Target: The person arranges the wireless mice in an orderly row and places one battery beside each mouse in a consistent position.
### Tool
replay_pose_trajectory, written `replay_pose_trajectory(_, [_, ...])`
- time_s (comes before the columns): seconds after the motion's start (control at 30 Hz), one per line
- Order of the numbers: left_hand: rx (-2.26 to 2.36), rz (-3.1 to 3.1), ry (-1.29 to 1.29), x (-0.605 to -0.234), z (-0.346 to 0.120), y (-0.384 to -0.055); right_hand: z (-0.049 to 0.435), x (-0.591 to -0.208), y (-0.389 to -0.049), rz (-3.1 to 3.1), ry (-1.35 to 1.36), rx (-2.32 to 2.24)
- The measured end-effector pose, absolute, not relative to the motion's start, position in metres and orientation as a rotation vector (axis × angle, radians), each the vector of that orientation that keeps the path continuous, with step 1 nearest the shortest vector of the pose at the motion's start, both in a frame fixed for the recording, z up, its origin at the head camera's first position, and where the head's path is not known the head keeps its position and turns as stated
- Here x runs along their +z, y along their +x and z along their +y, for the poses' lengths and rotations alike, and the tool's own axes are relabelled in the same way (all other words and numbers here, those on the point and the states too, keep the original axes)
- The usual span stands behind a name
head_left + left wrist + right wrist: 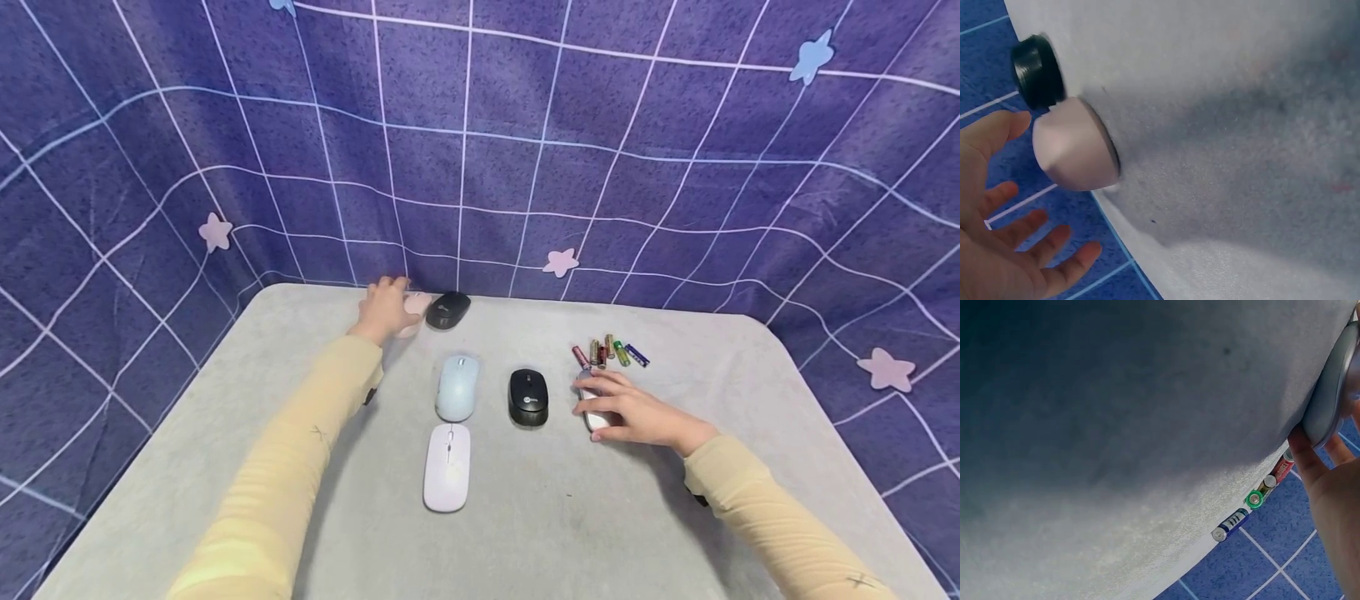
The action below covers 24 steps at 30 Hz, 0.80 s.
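Observation:
At the far left of the table, my left hand [385, 310] is beside a pale pink mouse [414, 315]. In the left wrist view its fingers are spread and loosely bent, with a gap between the thumb and the pink mouse [1075, 145]. A black mouse [448, 310] stands right next to the pink one. On the right, my right hand [637, 414] holds a grey-and-white mouse [596, 419], its fingers over the top and sides. The hand covers much of that mouse; its grey side [1329, 394] shows in the right wrist view.
Several small batteries [609, 348] lie in a cluster just beyond the right hand. Between the hands are a light blue mouse [457, 388], a white mouse [447, 471] and another black mouse [528, 396]. A blue gridded curtain [495, 167] hangs behind the grey table [540, 517].

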<state>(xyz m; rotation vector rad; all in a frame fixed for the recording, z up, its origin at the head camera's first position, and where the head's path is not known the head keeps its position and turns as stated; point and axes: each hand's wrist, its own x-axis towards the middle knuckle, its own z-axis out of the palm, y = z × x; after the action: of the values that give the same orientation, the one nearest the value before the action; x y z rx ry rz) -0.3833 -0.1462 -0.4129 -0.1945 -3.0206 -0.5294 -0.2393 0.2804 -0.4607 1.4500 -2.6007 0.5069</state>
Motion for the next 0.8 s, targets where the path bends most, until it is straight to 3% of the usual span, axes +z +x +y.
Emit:
replay_pose_trajectory(0.47, [-0.443,-3.055,-0.329,-0.434,-0.139,-0.401,0.28,-0.461,-0.238,-2.579,1.45,0.499])
replay_pose_trajectory(0.8, [-0.404,-3.05,-0.269,-0.441,-0.13,-0.399,0.279,-0.46,-0.237,-2.588,1.442,0.503])
